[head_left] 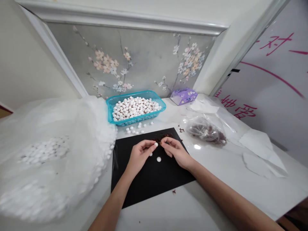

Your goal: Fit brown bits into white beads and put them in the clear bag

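Observation:
Over the black mat, my left hand pinches a small white ball between thumb and finger. My right hand is closed in a pinch just to the right of it, apparently on a small brown piece at its fingertips, too small to make out well. On the mat between my hands lies a loose white ball, and another shows partly beside my left fingers. A heap of small brown pieces lies at the mat's far edge, partly hidden by my hands.
Behind the mat stands a turquoise basket of white balls with brown bits, several more balls lying before it. A large clear bag of white balls fills the left. Rightward are a plastic bag of brown pieces, a purple tissue pack and crumpled paper.

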{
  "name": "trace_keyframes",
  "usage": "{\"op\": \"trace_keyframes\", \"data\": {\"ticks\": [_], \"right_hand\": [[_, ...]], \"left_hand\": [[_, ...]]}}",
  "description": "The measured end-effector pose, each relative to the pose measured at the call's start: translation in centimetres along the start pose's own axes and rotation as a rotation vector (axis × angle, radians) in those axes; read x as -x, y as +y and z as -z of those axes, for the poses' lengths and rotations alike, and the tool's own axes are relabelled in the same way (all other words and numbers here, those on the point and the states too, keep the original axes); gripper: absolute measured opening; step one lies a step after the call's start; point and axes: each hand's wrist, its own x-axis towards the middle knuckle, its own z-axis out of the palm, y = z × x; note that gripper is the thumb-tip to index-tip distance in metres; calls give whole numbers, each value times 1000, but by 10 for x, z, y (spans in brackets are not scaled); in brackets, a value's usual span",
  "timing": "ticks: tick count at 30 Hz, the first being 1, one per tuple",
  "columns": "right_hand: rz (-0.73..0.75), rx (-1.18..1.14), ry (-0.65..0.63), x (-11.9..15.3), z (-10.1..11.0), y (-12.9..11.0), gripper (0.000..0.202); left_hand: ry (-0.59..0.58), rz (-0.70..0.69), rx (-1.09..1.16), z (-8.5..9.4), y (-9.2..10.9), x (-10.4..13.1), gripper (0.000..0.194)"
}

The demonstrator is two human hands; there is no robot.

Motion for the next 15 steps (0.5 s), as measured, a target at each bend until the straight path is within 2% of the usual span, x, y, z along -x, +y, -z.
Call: {"op": "trace_keyframes", "data": {"ticks": [3, 7, 15], "right_hand": [[13, 40, -23, 0, 0, 1, 23], [5, 97, 60, -2, 0, 3, 26], [-17, 51, 80, -4, 0, 6, 23]], "left_hand": [[33, -9, 3, 0, 0, -1, 20], [23, -5, -5, 1, -2, -2, 22], [10, -8, 9, 1, -3, -2, 22]]}}
